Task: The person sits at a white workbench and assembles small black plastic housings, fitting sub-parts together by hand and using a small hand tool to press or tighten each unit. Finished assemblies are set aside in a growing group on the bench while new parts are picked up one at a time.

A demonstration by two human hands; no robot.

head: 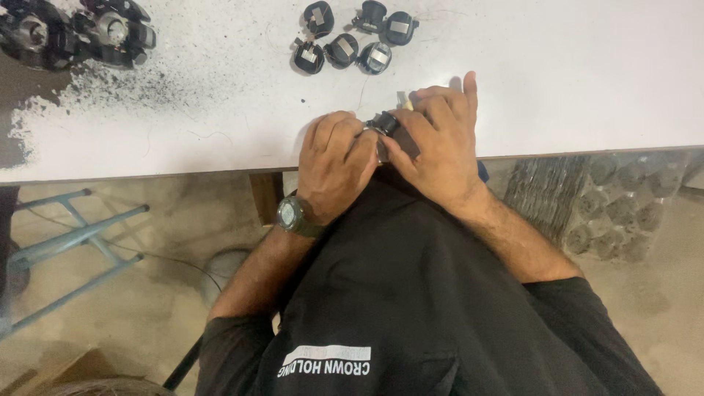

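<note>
Both my hands meet at the near edge of a white table (557, 81), closed together around one small black part with a metal piece (383, 123). My left hand (336, 165), with a dark watch on its wrist, grips the part from the left. My right hand (434, 143) wraps it from the right, fingers curled over the top. Most of the part is hidden under my fingers. Several similar small black round parts with metal inserts (356, 37) lie in a loose group further back on the table.
Larger black round parts (73, 29) sit at the table's back left corner, with dark dust or worn patches scattered around them. A light blue metal frame (73, 242) stands on the floor at the left. A grey moulded tray (623, 213) leans below the table at the right.
</note>
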